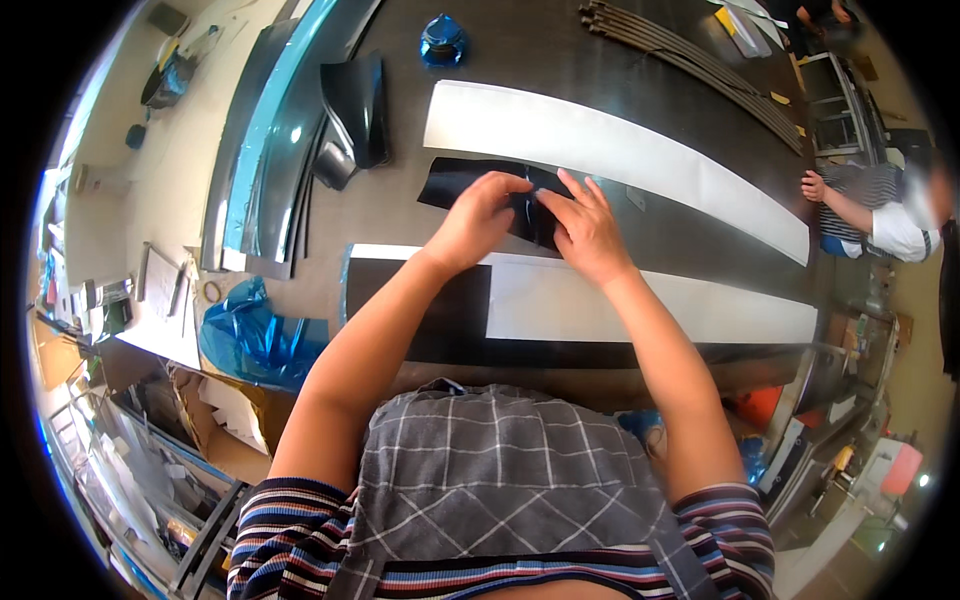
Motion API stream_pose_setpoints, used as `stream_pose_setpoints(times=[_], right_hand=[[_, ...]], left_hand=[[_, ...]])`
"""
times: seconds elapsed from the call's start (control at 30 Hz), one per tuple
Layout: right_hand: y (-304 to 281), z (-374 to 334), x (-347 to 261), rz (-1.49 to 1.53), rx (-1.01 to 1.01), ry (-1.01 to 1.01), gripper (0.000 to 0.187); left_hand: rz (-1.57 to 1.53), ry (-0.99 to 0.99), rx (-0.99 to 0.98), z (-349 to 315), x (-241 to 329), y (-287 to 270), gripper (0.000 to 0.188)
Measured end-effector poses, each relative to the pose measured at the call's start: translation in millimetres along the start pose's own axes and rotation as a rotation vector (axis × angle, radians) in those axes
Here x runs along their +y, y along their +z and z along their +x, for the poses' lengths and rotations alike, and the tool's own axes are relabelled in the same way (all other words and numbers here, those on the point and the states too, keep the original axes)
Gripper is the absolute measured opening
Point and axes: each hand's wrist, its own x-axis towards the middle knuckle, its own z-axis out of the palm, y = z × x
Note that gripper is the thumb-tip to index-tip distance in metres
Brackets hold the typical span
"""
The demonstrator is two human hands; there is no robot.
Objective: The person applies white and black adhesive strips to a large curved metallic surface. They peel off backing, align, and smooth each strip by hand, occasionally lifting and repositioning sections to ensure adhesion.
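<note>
A glossy black sheet (455, 184) lies on the dark table between two long white strips, with its right part bent up under my fingers. My left hand (478, 222) is closed, thumb and fingers curled at the sheet's raised middle. On the right side of that same spot rests my right hand (590, 228), its fingers spread and the index fingertip touching the black sheet. The far white strip (600, 160) curves away beyond my hands. Nearer to me, a white strip (650, 297) lies over a long black sheet (420, 305).
Crumpled blue film (255, 335) sits at the near left edge. Long dark and blue-filmed sheets (270, 140) and a curled black piece (358, 110) lie at left. A blue-wrapped roll (442, 42) and a bundle of rods (690, 70) are farther back. A person (880, 215) stands at right.
</note>
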Motion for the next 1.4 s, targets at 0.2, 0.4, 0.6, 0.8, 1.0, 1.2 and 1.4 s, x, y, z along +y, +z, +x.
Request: stream_pose_setpoints(times=[0.2,0.4,0.6,0.8,1.0,1.2,1.4], right_hand=[[9.8,12.4,-22.9,-0.059,-0.101,-0.068,0.039],[16.2,14.8,-19.6,0.066,0.181,-0.081,0.020],[-41.3,-6.6,-58.7,0.470,0.267,0.124,0.015],[-37.1,-26.5,-76.4,1.365,0.016,0.465,0.021],[-3.1,-31.1,-97.5,1.845,-0.322,0.631,0.025],[17.7,-44.8,-113.5,1.553,-0.223,0.893,0.021],[24.8,-43.5,-107.6,1.147,-0.235,0.889,0.017]], left_hand=[[-0.687,-0.366,0.068,-8.4,3.3,-45.2,0.032],[-0.494,-0.302,0.361,-37.1,33.0,-98.0,0.022],[0.598,-0.342,0.807,-186.7,-26.0,-285.6,0.015],[1.588,-0.589,0.607,-238.9,22.6,-244.5,0.039],[-0.482,-0.381,0.349,-183.8,28.7,-154.3,0.040],[-0.302,-0.571,0.426,-170.1,24.6,-90.5,0.019],[-0.220,-0.609,0.588,-159.1,28.0,-69.6,0.020]])
